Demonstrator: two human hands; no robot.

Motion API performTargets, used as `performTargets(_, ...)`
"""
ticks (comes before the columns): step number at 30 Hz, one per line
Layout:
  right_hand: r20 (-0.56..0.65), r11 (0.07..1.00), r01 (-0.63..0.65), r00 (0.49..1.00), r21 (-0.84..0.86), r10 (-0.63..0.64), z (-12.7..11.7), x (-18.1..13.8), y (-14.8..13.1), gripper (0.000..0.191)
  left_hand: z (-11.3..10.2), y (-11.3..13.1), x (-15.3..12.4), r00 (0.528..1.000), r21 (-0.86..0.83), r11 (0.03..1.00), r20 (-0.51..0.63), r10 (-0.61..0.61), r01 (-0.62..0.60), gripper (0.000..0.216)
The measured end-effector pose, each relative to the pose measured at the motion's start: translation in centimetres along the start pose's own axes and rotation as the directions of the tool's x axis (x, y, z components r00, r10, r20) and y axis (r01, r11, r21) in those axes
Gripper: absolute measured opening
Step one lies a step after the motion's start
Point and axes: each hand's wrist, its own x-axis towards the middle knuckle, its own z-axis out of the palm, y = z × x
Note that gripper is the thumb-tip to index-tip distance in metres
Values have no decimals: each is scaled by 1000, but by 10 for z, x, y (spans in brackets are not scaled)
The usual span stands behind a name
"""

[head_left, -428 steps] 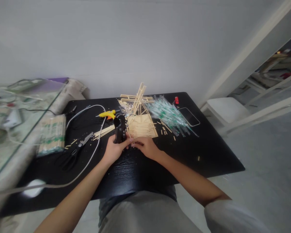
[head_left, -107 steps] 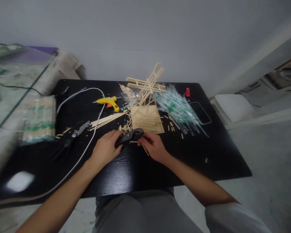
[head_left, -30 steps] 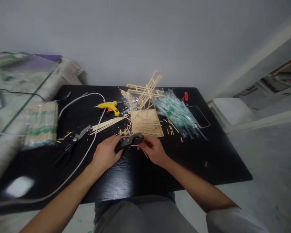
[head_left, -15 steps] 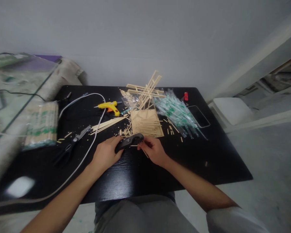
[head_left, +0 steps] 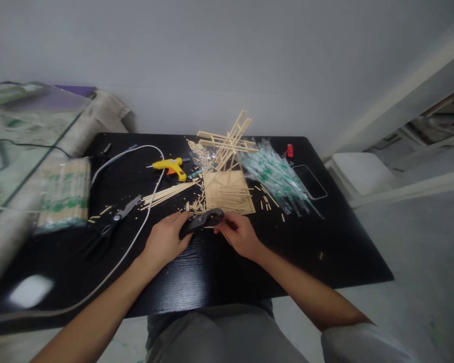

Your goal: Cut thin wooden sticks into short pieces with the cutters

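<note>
- A bag of sticks (head_left: 63, 194) lies toward the left end of the table (head_left: 325, 252), off to one side, perhaps as spare stock.
- The scissors (head_left: 117, 218), loose sticks (head_left: 168, 195) and yellow glue gun (head_left: 174, 165) lie spread nearer the middle, likely so that each is within reach.
- The left hand (head_left: 168, 236) is closed around the handle end of a dark tool (head_left: 200, 221) over the table's near middle, apparently to aim its stout, curved head at the right hand (head_left: 239, 233).
- A thin stick (head_left: 227, 238) slants by that head; it is pale, straight and slender, its far end hidden.
- Beyond it, a square board (head_left: 221, 178) bears a heap of sticks (head_left: 230, 197), and a cross-shaped frame (head_left: 232, 142) rises over its far side.
- The right hand pinches the thin stick between thumb and fingers, probably to steady it; whether stick and tool touch cannot be told.
- Clear wrappers (head_left: 274, 174) and a phone-like slab (head_left: 310, 181) lie rightmost, apparently set aside.
</note>
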Motion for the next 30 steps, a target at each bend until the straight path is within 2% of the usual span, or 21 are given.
performTargets(14,-2,1000,11,1000,-11,-11,1,1,2,36,0,-1,-1,1000,-7,1000,7,-3,3,33)
performTargets(30,19,999,0,1000,50,-1,2,3,0,32,-2,0,-1,998,-10,999,48,-46,47,21)
